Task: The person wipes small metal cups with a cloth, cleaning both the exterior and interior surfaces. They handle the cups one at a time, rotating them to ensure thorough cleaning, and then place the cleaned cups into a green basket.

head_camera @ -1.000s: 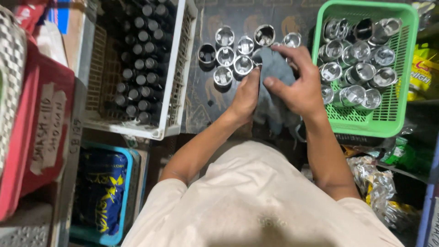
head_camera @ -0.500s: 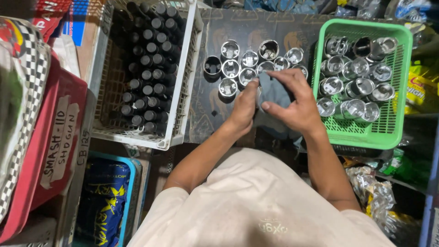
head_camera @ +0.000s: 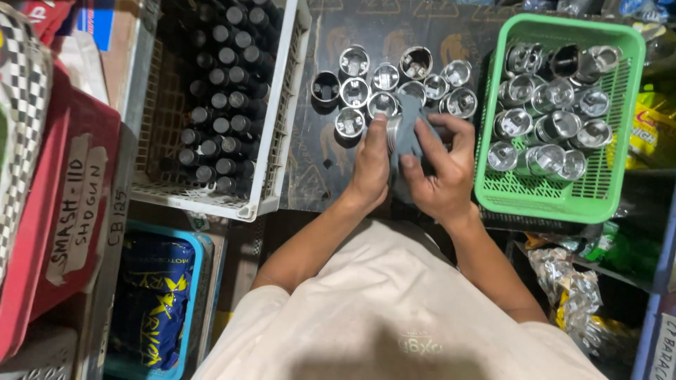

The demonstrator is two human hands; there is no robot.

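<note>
My left hand (head_camera: pixel 372 163) grips a round metal piston (head_camera: pixel 391 134) held in front of me over a dark board (head_camera: pixel 320 162). My right hand (head_camera: pixel 443 169) presses a grey cloth (head_camera: pixel 410 130) around that piston. Just beyond my fingers, several shiny metal pistons (head_camera: pixel 384 79) stand in a cluster on the board, with one dark piston (head_camera: pixel 325 87) at its left end. A green plastic basket (head_camera: pixel 542 200) to the right of my right hand holds several more metal pistons (head_camera: pixel 546 105).
A white plastic crate (head_camera: pixel 278 119) on the left is filled with several dark cylindrical parts (head_camera: pixel 218 91). Red cardboard boxes (head_camera: pixel 67 211) stand at far left, a blue box (head_camera: pixel 151 302) lies below the crate, and plastic-wrapped packets (head_camera: pixel 574 295) sit at lower right.
Both hands have drawn slightly toward me, away from the piston cluster, still wiping the piston with the cloth. The camera view has shifted a little.
</note>
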